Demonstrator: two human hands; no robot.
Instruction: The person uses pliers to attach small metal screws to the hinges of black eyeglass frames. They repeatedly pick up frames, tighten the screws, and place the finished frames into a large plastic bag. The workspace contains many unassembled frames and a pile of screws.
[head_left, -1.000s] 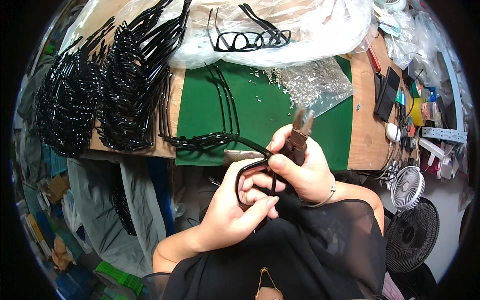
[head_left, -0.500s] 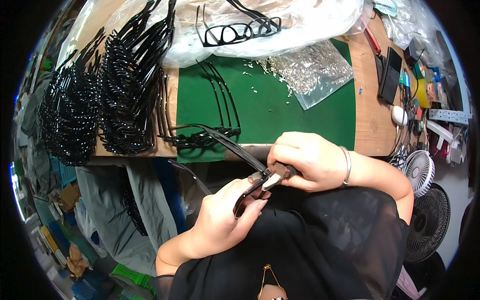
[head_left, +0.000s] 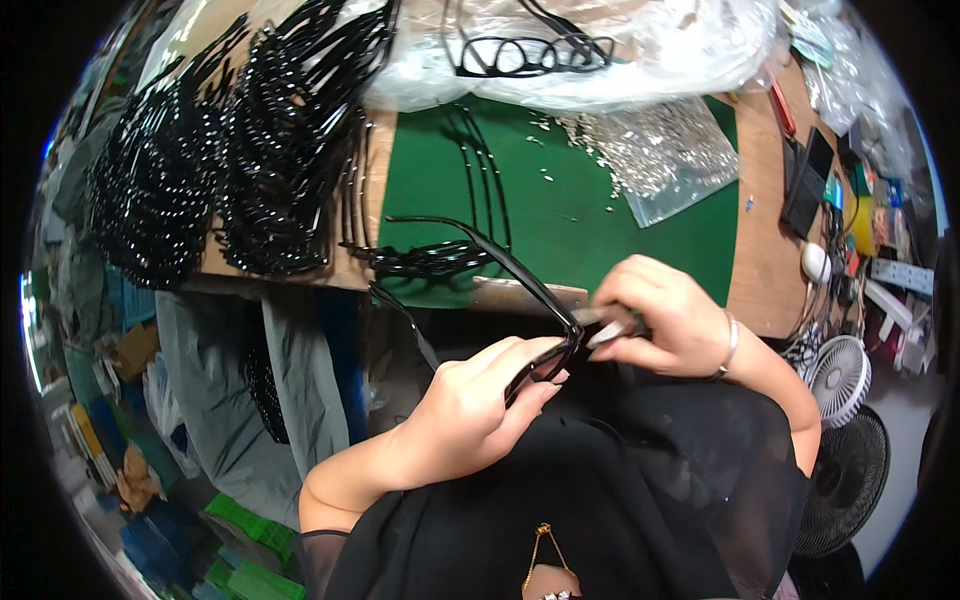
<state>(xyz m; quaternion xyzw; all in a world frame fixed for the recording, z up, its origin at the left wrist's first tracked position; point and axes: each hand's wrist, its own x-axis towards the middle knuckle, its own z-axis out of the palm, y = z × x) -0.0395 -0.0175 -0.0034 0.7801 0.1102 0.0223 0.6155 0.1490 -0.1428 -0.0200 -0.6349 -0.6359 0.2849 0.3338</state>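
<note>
My left hand (head_left: pixel 478 408) grips the front of a black glasses frame (head_left: pixel 535 368) just below the table edge. One temple arm (head_left: pixel 480 243) of that frame sticks up and to the left over the green mat (head_left: pixel 590 215). My right hand (head_left: pixel 662 318) is closed at the frame's hinge corner, fingers pinched on a small tool whose tip alone shows. Both hands are close together above my lap, which is covered by a black garment.
Large heaps of black glasses frames (head_left: pixel 240 150) lie on the table's left part. Clear plastic bags (head_left: pixel 590 50) with frames lie at the back, and a bag of small silvery parts (head_left: pixel 665 150) on the mat. Tools, a phone and clutter crowd the right edge; a small fan (head_left: pixel 838 378) stands lower right.
The frame has turned in my hands: its temple arm now stands out up and left. My right hand slid from above the frame to its right corner, and the view came closer.
</note>
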